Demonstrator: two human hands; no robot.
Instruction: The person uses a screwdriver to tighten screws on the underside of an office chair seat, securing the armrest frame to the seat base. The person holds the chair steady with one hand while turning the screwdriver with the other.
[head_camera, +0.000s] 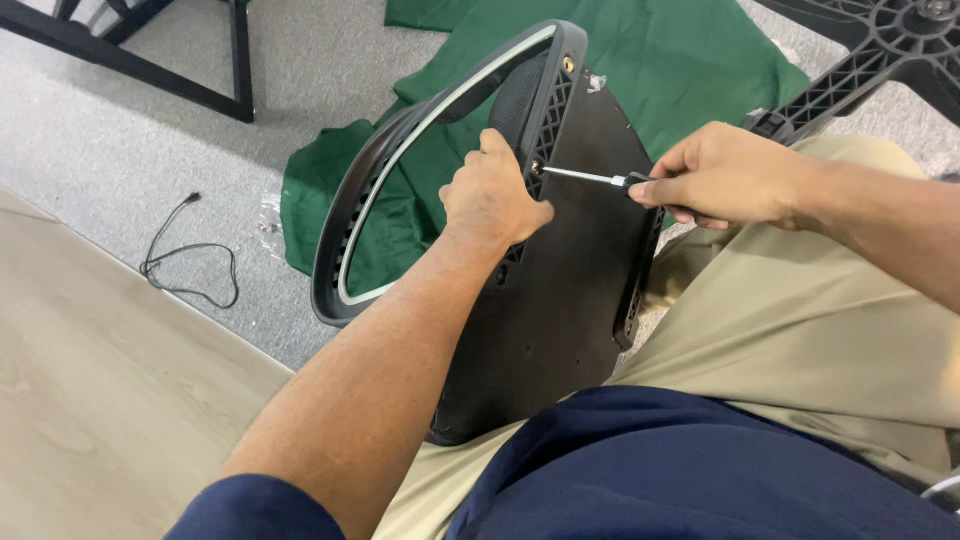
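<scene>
Chair seat stands on edge across the person's lap, left hand clamped on the armrest, right hand closed on a screwdriver tipped into one screw hole, upper brass hole looks empty, so fastening seems partway done.

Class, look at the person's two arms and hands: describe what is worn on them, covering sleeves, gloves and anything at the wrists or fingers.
Both hands are bare: the left hand and the right hand have no gloves. The left arm shows a short navy-blue sleeve ending near the elbow, with the forearm uncovered. The right forearm is uncovered too; its sleeve is out of view. No watch, ring or band is visible.
</scene>
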